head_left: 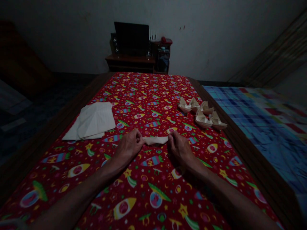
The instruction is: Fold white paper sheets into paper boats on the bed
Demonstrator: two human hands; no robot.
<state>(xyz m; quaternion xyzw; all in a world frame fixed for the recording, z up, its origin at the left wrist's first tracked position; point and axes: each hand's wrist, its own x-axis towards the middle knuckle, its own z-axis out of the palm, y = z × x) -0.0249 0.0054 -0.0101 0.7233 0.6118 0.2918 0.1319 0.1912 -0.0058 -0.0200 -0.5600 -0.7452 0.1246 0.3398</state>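
A narrow folded strip of pale paper lies flat on the red patterned cloth covering the table. My left hand pinches the strip's left end with curled fingers. My right hand pinches its right end the same way. Both forearms rest on the cloth and reach in from the near edge.
A stack of flat white paper sheets lies left of my hands. Several folded paper boats sit at the right near the table's wooden edge. A blue checked mattress lies further right. A dark cabinet with a screen stands by the far wall.
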